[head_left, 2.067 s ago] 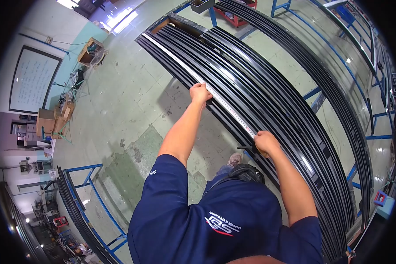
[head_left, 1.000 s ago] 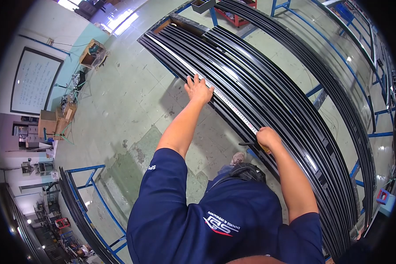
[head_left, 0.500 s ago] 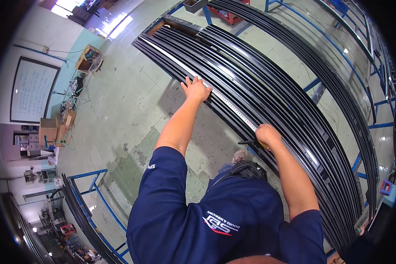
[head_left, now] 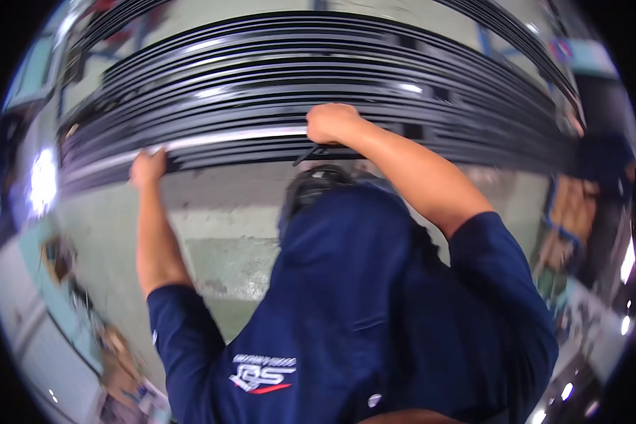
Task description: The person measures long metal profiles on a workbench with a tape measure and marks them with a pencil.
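Note:
Long dark metal profiles [head_left: 261, 78] lie side by side across the upper part of the view. A pale tape measure blade [head_left: 237, 136] stretches along the profiles nearest my body. At its right end my right hand [head_left: 330, 124] is closed around the tape measure; the case is mostly hidden in my fingers, with a dark strap or tip sticking out below. My left hand [head_left: 148, 167] rests at the near edge of the profiles beside the blade, its fingers blurred, and what they grip there cannot be made out.
Another rack of dark profiles [head_left: 523, 42] stands beyond. Cardboard boxes [head_left: 571, 212] are at the right, beside a person in dark clothing [head_left: 608, 159]. More boxes [head_left: 120, 360] stand at the lower left. The floor [head_left: 233, 254] shows between my arms.
The view has turned, so the profiles now run across it. My hands are farther apart, with my left hand farther left along the profiles. My right hand still holds the tape measure.

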{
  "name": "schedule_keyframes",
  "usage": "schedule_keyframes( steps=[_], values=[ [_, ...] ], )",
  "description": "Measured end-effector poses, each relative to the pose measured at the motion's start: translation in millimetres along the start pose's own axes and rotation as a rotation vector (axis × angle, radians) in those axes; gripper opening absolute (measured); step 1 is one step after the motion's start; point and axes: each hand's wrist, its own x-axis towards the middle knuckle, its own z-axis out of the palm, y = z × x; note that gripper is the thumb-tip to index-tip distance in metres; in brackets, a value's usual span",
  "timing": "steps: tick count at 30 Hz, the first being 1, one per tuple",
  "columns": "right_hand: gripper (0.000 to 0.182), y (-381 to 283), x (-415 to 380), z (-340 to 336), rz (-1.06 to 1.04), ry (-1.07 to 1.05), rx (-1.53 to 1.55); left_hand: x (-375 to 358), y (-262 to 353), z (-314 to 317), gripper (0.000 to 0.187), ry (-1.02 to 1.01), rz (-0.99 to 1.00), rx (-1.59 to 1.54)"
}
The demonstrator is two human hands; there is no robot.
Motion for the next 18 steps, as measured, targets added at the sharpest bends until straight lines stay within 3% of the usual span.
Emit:
schedule_keyframes(
  steps=[6,18],
  values=[
    [0.020,164,-74,43,0.272,0.307,0.281,-10,15,-26,0.069,-0.057,-0.107,0.031],
    [0.016,216,-109,95,0.505,0.692,0.208,3,5,-23,0.072,-0.082,-0.061,0.062]
  ],
)
